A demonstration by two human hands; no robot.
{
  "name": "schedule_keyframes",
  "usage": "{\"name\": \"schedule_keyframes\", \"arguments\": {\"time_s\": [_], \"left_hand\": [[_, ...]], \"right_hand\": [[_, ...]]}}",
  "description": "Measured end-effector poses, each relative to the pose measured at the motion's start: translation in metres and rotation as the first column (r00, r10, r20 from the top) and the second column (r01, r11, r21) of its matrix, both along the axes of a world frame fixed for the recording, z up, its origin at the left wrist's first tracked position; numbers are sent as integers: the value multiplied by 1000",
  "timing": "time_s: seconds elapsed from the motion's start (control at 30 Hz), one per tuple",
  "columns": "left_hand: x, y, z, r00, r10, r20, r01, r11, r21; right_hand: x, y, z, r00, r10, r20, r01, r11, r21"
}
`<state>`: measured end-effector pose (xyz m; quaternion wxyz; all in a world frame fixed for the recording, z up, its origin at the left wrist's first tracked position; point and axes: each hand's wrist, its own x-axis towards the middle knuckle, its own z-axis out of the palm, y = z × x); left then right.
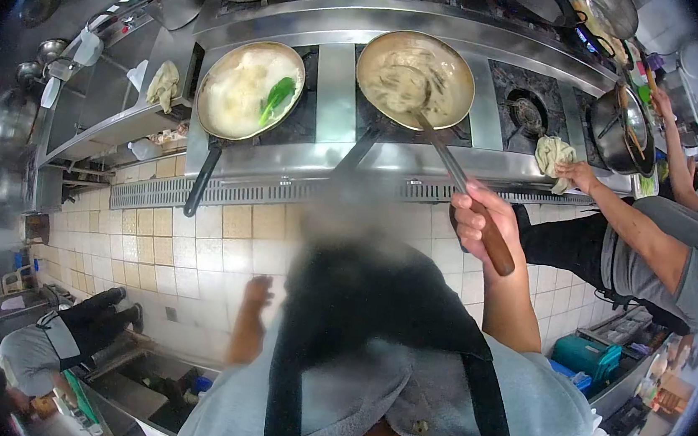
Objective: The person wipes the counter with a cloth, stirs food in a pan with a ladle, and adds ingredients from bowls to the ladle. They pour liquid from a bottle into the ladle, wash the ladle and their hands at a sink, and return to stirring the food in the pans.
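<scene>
Wrapped round the wooden handle of a long ladle (448,162) is my right hand (485,223). The ladle's bowl rests in the creamy sauce of the middle pan (468,95), whose own handle points down towards me. My left hand (258,292) hangs low at my side over the tiled floor, touching nothing; its fingers are blurred. To the left on the stove, another pan (200,111) holds pale, foamy liquid with a green leafy vegetable (277,98) at its right side, and its black handle juts over the stove's front edge.
At the right, a co-worker's hand (576,176) holds a cloth (553,156) at the stove edge, beside a dark pot (600,124). An unused burner (526,111) lies right of the middle pan. Another person (42,348) stands at the lower left. Large pots line the back.
</scene>
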<state>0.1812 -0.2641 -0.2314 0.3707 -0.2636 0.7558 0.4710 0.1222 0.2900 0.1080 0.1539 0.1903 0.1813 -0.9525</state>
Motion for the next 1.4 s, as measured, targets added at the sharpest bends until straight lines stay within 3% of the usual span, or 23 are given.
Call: {"name": "schedule_keyframes", "arguments": {"time_s": [0.03,0.07,0.13,0.17,0.2,0.27,0.3,0.37,0.43,0.63,0.77,0.83,0.87,0.9,0.93,0.97,1.1,1.17,1.23,1.3,1.33,1.4], "left_hand": [[-5,22,37,989,129,76,-129,992,-5],[-9,35,62,976,191,107,-190,982,-21],[-8,31,51,973,214,86,-216,976,11],[-9,30,46,970,236,64,-239,970,45],[-8,21,26,970,234,65,-237,970,45],[-7,0,-14,990,-115,-88,117,993,20],[-12,7,-1,989,-116,-88,118,993,21],[-27,35,44,986,142,89,-142,990,-1],[-33,34,42,991,120,67,-121,993,14],[-49,47,55,988,145,48,-144,989,-13],[-40,44,55,987,151,56,-152,988,10],[-30,32,38,985,153,73,-159,985,72],[-21,19,13,999,-22,-38,23,999,31],[-18,20,18,971,-190,-147,186,982,-46],[-13,23,23,1000,12,-4,-12,1000,-19],[-11,29,35,967,212,141,-211,977,-22],[2,18,24,950,276,146,-282,959,20],[2,19,24,951,266,159,-270,963,4],[-1,23,29,953,251,171,-253,968,-11],[-8,28,33,963,218,159,-217,976,-23],[-12,29,35,964,214,159,-213,977,-23],[-25,33,42,990,56,128,-55,998,-5]], "right_hand": [[5,0,5,1000,1,2,-1,1000,0],[10,0,10,1000,0,7,-1,990,139],[18,-5,24,998,-24,58,-2,910,414],[21,-7,30,998,-26,59,-1,910,414],[23,-10,34,998,-51,45,20,852,524],[24,-12,36,997,-76,27,42,779,625],[23,-12,34,995,-99,10,65,720,691],[20,-11,27,993,-121,-10,87,653,752],[13,-10,16,987,-156,-36,113,519,847],[-19,-17,-14,993,-116,-38,84,421,903],[-27,-25,-15,994,-61,86,-41,532,846],[-24,-23,-1,997,-28,77,-14,867,497],[-21,-18,-3,997,-26,79,-16,868,497],[-16,-9,-7,999,-18,46,5,968,252],[-13,-3,-9,1000,-18,13,18,1000,-12],[-10,-2,-6,1000,-15,13,15,1000,-12],[12,-4,16,999,-26,36,18,982,190],[18,-5,24,999,-13,36,-7,859,512],[22,-10,33,997,-57,41,23,814,580],[25,-10,34,994,-113,-4,76,641,763],[26,-11,38,993,-118,-4,79,641,764],[27,-13,45,990,-122,-70,125,539,833]]}}
